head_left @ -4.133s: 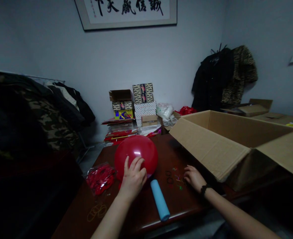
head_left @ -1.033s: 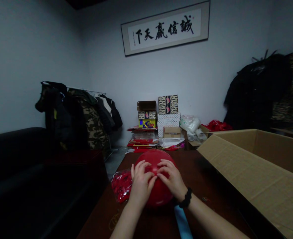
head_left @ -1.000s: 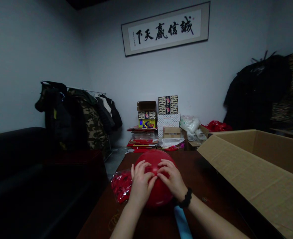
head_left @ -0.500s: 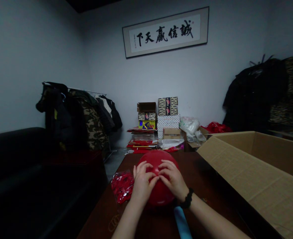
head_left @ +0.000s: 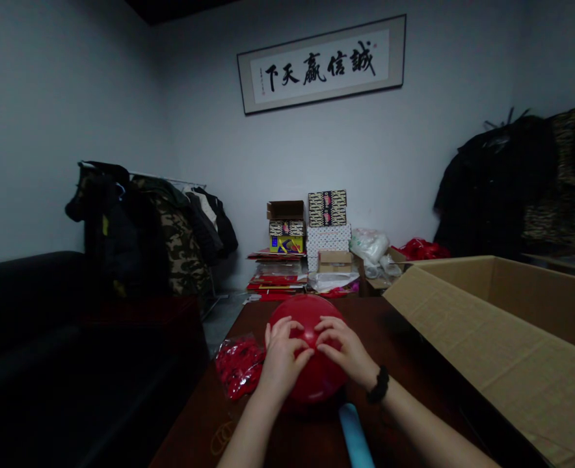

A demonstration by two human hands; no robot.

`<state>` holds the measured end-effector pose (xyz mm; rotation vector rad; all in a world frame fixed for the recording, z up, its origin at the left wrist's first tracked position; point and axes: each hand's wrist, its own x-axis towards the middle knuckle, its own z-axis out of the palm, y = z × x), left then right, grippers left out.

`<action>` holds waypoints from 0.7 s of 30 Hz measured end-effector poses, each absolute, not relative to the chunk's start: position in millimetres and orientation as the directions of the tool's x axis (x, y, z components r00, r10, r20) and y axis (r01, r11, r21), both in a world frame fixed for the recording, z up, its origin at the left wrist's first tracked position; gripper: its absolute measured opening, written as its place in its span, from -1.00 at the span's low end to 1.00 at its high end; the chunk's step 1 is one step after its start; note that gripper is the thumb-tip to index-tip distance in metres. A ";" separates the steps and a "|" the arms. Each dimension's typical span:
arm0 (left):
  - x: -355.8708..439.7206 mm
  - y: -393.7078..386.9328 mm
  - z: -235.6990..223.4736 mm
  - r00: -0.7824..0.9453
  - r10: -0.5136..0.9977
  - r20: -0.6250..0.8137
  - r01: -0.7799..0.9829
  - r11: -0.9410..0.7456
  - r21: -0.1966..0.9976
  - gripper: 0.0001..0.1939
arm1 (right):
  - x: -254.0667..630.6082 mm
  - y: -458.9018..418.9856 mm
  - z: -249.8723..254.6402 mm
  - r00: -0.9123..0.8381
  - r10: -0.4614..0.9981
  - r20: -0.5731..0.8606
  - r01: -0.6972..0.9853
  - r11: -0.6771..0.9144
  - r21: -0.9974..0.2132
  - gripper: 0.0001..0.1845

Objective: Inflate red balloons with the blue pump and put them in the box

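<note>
One red balloon sits on the desk, round and apparently well filled. Left hand and right hand meet at its near side, each grip closed in a thumb-and-finger pinch on the balloon; whether they have its neck is too small to tell. I'd judge the step in hand to be fine fingertip work at that spot, and the next move calls for a steady pinch and light pressure on the stretched skin. Beside the balloon, on the left, lies a clear bag of red pieces; nearer are thin loops and a blue cylinder. Right of the desk stands an open cardboard box.
</note>
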<state>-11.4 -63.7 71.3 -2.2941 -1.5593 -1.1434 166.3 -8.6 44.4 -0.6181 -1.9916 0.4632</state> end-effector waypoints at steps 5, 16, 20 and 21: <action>-9.2 -62.6 71.4 0.225 0.772 0.595 0.823 -0.478 0.308 -0.94 | 162.3 -11.3 42.6 -0.402 0.603 0.689 0.268 0.797 -0.541 -0.93; -9.4 -58.0 70.6 0.226 0.788 0.572 0.792 -0.491 0.364 -0.96 | 158.7 -16.2 39.2 -0.392 0.522 0.757 0.317 0.849 -0.422 -0.90; -9.9 -55.3 68.6 0.212 0.797 0.565 0.781 -0.486 0.392 -0.94 | 158.9 -17.1 36.7 -0.405 0.469 0.785 0.339 0.874 -0.348 -0.88; -10.1 -54.6 67.8 0.208 0.800 0.563 0.781 -0.482 0.396 -0.94 | 159.1 -17.0 35.9 -0.407 0.459 0.790 0.346 0.877 -0.332 -0.88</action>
